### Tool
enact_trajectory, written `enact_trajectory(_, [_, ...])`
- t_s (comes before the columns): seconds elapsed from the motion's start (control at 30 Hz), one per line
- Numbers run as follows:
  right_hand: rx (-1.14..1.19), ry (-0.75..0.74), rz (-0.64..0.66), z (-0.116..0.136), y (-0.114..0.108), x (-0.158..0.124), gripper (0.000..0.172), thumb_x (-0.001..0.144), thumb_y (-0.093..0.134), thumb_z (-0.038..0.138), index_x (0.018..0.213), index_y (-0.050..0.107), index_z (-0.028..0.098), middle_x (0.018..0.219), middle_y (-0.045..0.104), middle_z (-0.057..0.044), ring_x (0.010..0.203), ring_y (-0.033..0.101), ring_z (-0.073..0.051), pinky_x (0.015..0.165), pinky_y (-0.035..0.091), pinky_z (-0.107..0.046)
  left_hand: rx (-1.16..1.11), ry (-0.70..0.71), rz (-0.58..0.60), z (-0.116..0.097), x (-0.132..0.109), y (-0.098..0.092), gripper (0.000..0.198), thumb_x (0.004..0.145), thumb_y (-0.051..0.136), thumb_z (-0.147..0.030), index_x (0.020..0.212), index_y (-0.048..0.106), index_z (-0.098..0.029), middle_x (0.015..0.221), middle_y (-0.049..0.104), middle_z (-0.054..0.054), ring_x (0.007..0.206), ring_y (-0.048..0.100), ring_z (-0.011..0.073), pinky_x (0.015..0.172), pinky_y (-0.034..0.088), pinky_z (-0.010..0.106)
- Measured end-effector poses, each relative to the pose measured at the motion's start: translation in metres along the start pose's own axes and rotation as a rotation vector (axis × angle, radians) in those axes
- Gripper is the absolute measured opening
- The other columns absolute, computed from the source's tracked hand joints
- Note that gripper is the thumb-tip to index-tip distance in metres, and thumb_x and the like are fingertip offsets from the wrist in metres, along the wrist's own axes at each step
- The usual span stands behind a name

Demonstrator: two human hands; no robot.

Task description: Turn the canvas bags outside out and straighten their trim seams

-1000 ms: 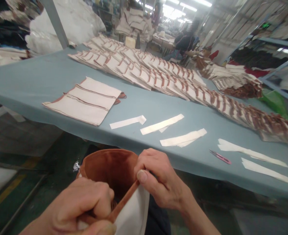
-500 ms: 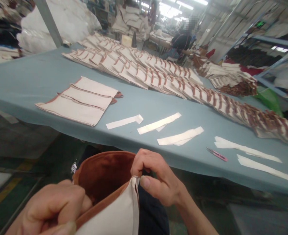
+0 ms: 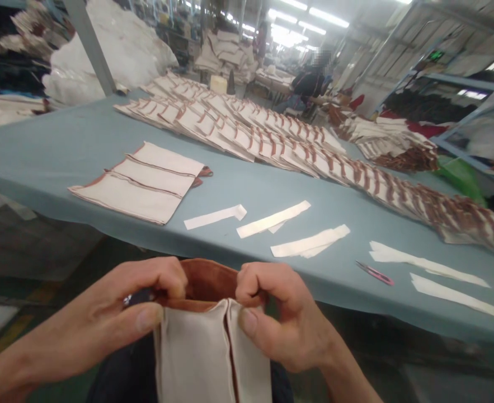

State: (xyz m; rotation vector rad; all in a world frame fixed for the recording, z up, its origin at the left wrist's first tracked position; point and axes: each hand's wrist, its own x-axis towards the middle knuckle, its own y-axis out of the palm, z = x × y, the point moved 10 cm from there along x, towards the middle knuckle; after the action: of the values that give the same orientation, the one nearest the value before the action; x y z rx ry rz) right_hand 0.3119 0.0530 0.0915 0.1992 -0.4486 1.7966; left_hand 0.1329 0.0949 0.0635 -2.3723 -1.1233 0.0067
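In front of me is a cream fabric piece (image 3: 196, 352) with a brown lining, its top opening facing up and a seam running down its front. My left hand (image 3: 141, 296) pinches the rim at the left, thumb outside and fingers curled inside. At the right, my right hand (image 3: 280, 313) grips the same rim beside the seam, its thumb pressed on the cream side. The lower part runs out of the bottom of the view. On the table beyond lies a similar flat cream piece (image 3: 154, 179) with brown edges.
The blue-green table (image 3: 83, 129) crosses the view. White strips (image 3: 274, 218) and pink thread snips (image 3: 375, 272) lie along its near side. Long overlapping rows of cream and brown pieces (image 3: 272, 145) cover the back. A person (image 3: 309, 84) sits farther off.
My left hand has moved up and right along the rim and holds its left corner. The cream piece has turned, so its front and seam face me. My right hand keeps its grip.
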Motion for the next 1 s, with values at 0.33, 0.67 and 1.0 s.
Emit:
enact_trajectory(0.33, [-0.074, 0.092, 0.092, -0.015, 0.011, 0.005, 0.017, 0.081, 0.065, 0.018, 0.075, 0.050, 0.026, 0.067, 0.046, 0.009, 0.056, 0.037, -0.010, 0.051, 0.030, -0.023, -0.098, 0.019, 0.181, -0.015, 0.023, 0.038, 0.019, 0.106, 0.069, -0.032, 0.090, 0.076, -0.023, 0.086, 0.078, -0.003, 0.078, 0.072, 0.0143, 0.076, 0.056, 0.019])
enact_trajectory(0.67, [-0.136, 0.101, 0.118, -0.047, 0.011, -0.011, 0.016, 0.081, 0.065, 0.015, 0.075, 0.054, 0.025, 0.071, 0.058, 0.007, 0.063, 0.048, -0.012, 0.067, 0.043, -0.027, -0.108, -0.150, 0.292, 0.014, 0.019, 0.065, 0.031, 0.109, 0.058, -0.034, 0.087, 0.076, -0.022, 0.081, 0.076, -0.001, 0.073, 0.068, 0.0158, 0.067, 0.051, 0.021])
enact_trajectory(1.0, [-0.212, 0.139, 0.155, -0.049, 0.013, -0.015, 0.039, 0.092, 0.086, 0.048, 0.081, 0.056, 0.026, 0.075, 0.061, 0.008, 0.067, 0.051, -0.012, 0.068, 0.045, -0.027, -0.084, -0.143, 0.236, 0.010, 0.013, 0.059, 0.035, 0.116, 0.057, -0.037, 0.092, 0.079, -0.024, 0.089, 0.082, -0.002, 0.083, 0.075, 0.0177, 0.075, 0.054, 0.023])
